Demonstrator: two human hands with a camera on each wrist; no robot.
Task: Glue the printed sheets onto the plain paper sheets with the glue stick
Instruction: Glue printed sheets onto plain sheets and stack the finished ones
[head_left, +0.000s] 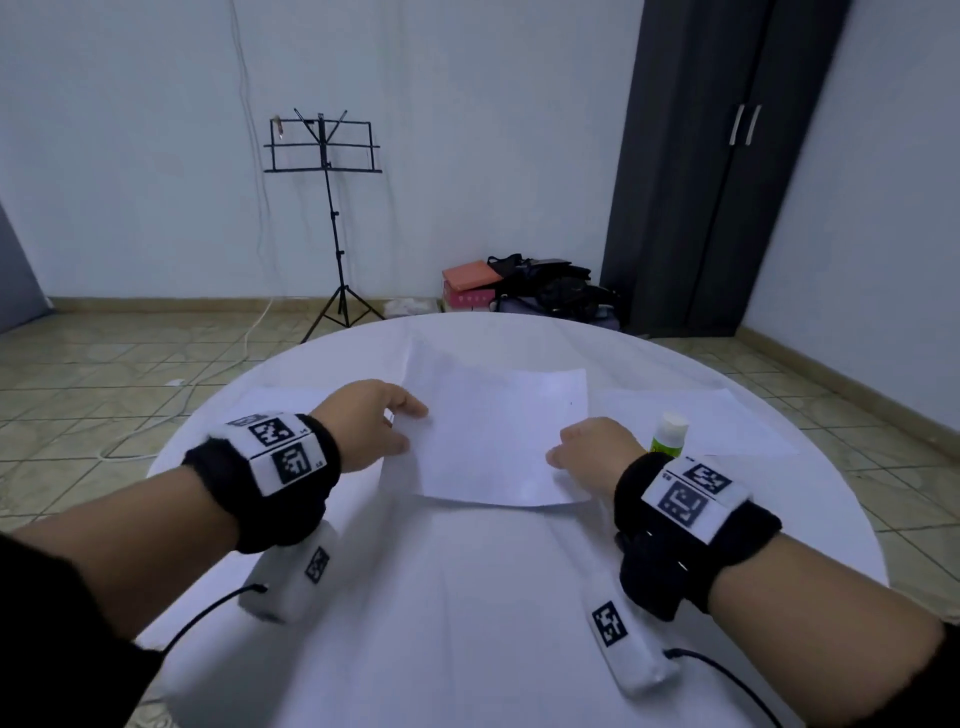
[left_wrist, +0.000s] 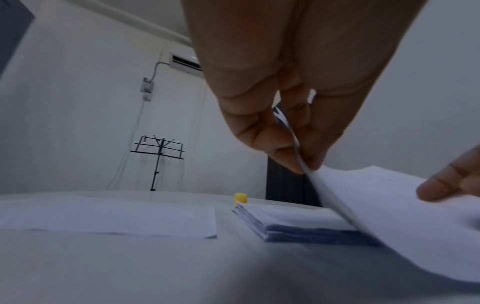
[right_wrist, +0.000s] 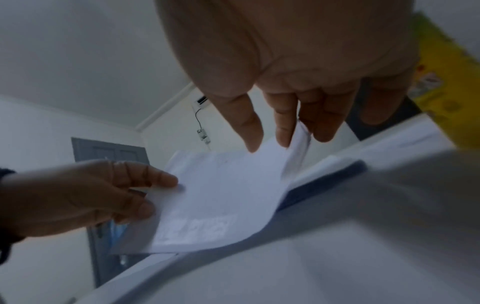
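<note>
One sheet (head_left: 498, 441) is up off the white round counter (head_left: 467, 597), held between two hands. The left hand (head_left: 371, 423) pinches its left edge between thumb and fingers; the right hand (head_left: 592, 449) pinches its near right corner the same way. Under it, the left wrist view shows one stack of paper (left_wrist: 291, 224). Two more flat sheets lie on the counter, one far left (head_left: 275, 402), one far right (head_left: 717, 421). One glue stick (head_left: 670, 434) stands upright just right of the right hand.
</note>
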